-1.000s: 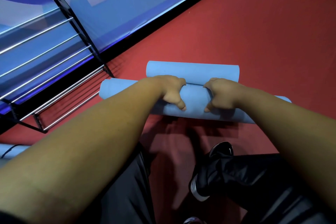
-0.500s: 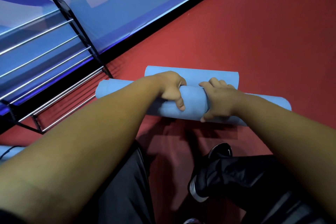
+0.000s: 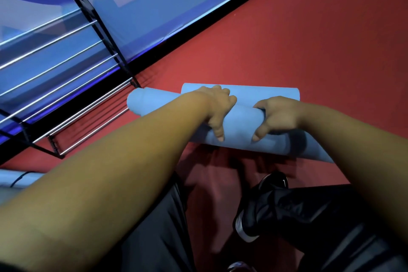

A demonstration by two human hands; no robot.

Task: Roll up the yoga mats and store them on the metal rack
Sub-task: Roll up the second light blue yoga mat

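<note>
On red floor [image 3: 298,46], left hand [image 3: 217,108] and right hand [image 3: 281,115] clamp fingers [image 3: 219,133] round a rolled mat [image 3: 239,127] lying 9-to-3; rack [image 3: 66,77] at 10 o'clock, nearest left hand.

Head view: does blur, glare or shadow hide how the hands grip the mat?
Head view: left hand and right hand read clearly on the light blue rolled yoga mat; its right end smears; the chrome-barred metal rack glints without washing out; shadow darkens the red floor beneath.
</note>
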